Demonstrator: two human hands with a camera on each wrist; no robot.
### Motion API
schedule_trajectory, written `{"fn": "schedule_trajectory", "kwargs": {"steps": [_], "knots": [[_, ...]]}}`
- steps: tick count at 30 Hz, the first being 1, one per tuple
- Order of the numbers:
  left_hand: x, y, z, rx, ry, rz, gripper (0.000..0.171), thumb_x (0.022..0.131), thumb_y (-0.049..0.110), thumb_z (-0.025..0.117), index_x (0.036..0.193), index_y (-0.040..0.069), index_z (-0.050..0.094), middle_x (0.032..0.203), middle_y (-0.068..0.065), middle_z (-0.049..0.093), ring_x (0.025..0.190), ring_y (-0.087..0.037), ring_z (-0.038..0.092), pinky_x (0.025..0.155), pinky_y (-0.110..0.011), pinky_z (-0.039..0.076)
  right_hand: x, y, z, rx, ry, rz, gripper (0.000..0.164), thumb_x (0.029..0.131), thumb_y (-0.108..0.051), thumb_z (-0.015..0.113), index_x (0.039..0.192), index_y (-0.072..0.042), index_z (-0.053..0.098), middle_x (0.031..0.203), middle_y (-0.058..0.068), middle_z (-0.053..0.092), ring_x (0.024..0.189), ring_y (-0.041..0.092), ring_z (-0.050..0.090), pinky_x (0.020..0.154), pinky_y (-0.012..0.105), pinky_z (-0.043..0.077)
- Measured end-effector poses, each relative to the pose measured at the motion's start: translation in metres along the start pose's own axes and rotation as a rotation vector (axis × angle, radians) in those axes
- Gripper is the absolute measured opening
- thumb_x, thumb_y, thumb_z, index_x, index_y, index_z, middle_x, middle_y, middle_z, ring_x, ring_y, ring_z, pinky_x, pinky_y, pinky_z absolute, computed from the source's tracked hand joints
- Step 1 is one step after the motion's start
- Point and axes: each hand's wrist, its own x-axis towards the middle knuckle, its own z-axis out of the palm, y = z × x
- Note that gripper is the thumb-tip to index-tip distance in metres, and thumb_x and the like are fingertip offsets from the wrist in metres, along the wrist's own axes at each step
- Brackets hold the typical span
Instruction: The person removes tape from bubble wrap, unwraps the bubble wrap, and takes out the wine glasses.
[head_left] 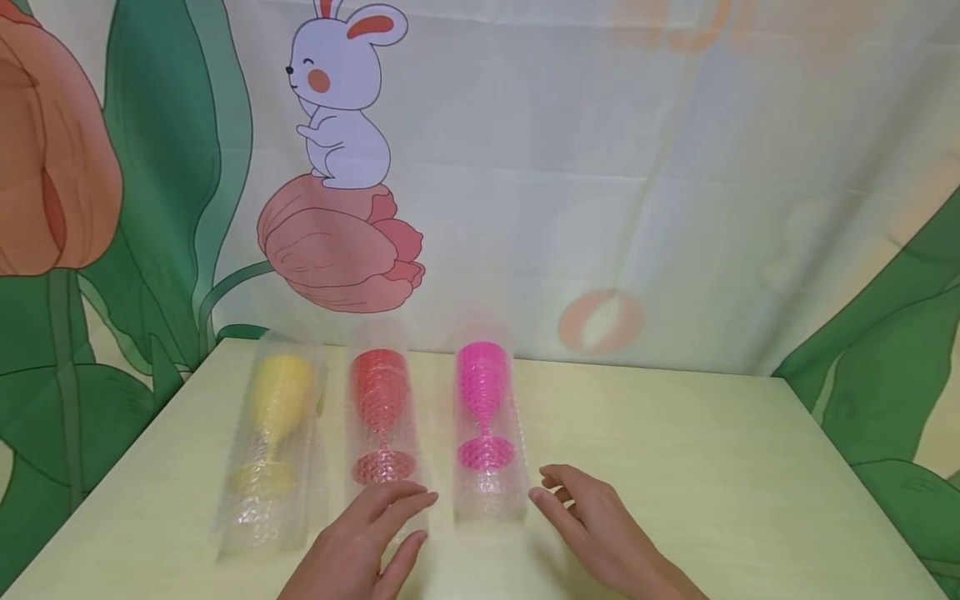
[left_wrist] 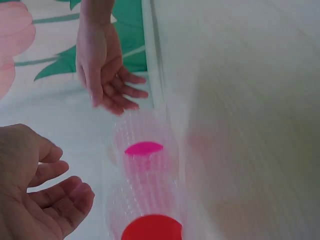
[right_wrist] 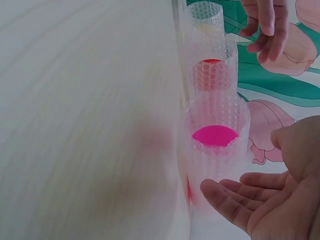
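Note:
Three plastic-looking goblets in clear bubble wrap sleeves lie side by side on the table, feet toward me: a yellow goblet (head_left: 282, 392) at the left, a red goblet (head_left: 381, 387) in the middle and a pink goblet (head_left: 482, 375) at the right. My left hand (head_left: 360, 537) hovers over the near end of the red goblet's sleeve, fingers loosely bent and holding nothing. Just right of the pink goblet's sleeve (head_left: 491, 500) is my right hand (head_left: 600, 525), also relaxed with nothing in it. In the right wrist view the pink base (right_wrist: 215, 136) shows through its sleeve's end.
The pale table (head_left: 660, 450) ends at a hanging cloth backdrop (head_left: 525, 183) printed with a rabbit, tulips and leaves. Bare tabletop extends to the right of the pink goblet. The yellow goblet's sleeve (head_left: 255, 533) reaches closest to the left table edge.

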Motion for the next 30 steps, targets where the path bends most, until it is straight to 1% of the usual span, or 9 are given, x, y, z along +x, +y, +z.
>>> {"fn": "schedule_trajectory", "kwargs": {"steps": [4,5,8,12,14,19,21,27,30], "knots": [[0.009,0.009,0.012,-0.124,0.113,0.052,0.037,0.083,0.004,0.083,0.118,0.012,0.072,0.117,0.004,0.065,0.095,-0.010,0.066,0.077,-0.026,0.058,0.006,-0.003,0.005,0.029,0.070,0.006,0.044,0.104,-0.042,0.061,0.121,-0.002,0.068,0.106,-0.003,0.072,0.090,0.009,0.069,0.080,0.028,0.058],[0.012,0.012,0.015,-0.150,0.130,0.044,0.036,0.083,0.001,0.082,0.116,0.011,0.072,0.116,0.003,0.065,0.091,-0.010,0.066,0.075,-0.024,0.058,0.007,-0.004,0.006,0.038,0.084,0.019,0.042,0.104,-0.041,0.062,0.120,-0.002,0.069,0.104,-0.003,0.072,0.087,0.008,0.069,0.078,0.027,0.058],[0.020,0.022,0.020,-0.205,0.127,-0.047,0.032,0.084,0.000,0.081,0.114,0.010,0.072,0.115,0.002,0.065,0.084,-0.010,0.066,0.071,-0.023,0.057,0.011,-0.006,0.009,0.057,0.117,0.062,0.038,0.102,-0.037,0.066,0.119,-0.003,0.069,0.101,-0.002,0.071,0.080,0.004,0.068,0.074,0.025,0.057],[0.028,0.032,0.023,-0.215,0.057,-0.193,0.027,0.089,0.005,0.078,0.115,0.009,0.071,0.117,0.000,0.064,0.084,-0.012,0.066,0.073,-0.026,0.058,0.019,-0.007,0.013,0.067,0.134,0.095,0.037,0.100,-0.033,0.069,0.120,-0.001,0.068,0.102,0.001,0.069,0.078,0.005,0.067,0.069,0.025,0.056],[0.032,0.034,0.024,-0.208,0.026,-0.213,0.027,0.091,0.007,0.077,0.117,0.006,0.071,0.122,-0.004,0.062,0.083,-0.015,0.066,0.073,-0.027,0.058,0.024,-0.007,0.016,0.073,0.134,0.105,0.039,0.100,-0.031,0.070,0.121,0.001,0.067,0.103,0.003,0.070,0.077,0.006,0.067,0.067,0.025,0.055],[0.042,0.034,0.032,-0.166,-0.008,-0.205,0.034,0.093,0.010,0.077,0.124,0.000,0.069,0.135,-0.014,0.056,0.095,-0.024,0.067,0.078,-0.038,0.058,0.032,-0.005,0.020,0.075,0.139,0.136,0.047,0.100,-0.034,0.070,0.127,0.004,0.063,0.110,0.009,0.068,0.079,0.009,0.065,0.065,0.027,0.054],[0.045,0.034,0.036,-0.155,-0.023,-0.217,0.036,0.092,0.012,0.078,0.125,0.000,0.069,0.137,-0.016,0.054,0.102,-0.027,0.066,0.082,-0.042,0.058,0.035,-0.005,0.021,0.087,0.138,0.147,0.051,0.099,-0.035,0.070,0.129,0.005,0.062,0.112,0.011,0.067,0.078,0.010,0.065,0.065,0.027,0.054],[0.050,0.035,0.045,-0.206,-0.102,-0.312,0.053,0.092,0.019,0.079,0.137,0.001,0.059,0.146,-0.026,0.042,0.113,-0.036,0.063,0.084,-0.048,0.058,0.040,-0.007,0.025,0.170,0.093,0.191,0.055,0.100,-0.032,0.069,0.138,0.006,0.055,0.117,0.013,0.063,0.067,0.014,0.067,0.061,0.029,0.055],[0.052,0.037,0.049,-0.234,-0.147,-0.357,0.061,0.093,0.022,0.078,0.144,0.002,0.052,0.150,-0.028,0.037,0.117,-0.040,0.061,0.087,-0.053,0.057,0.041,-0.009,0.026,0.186,0.070,0.204,0.059,0.100,-0.030,0.068,0.144,0.005,0.051,0.119,0.015,0.063,0.067,0.015,0.066,0.060,0.030,0.055]]}}
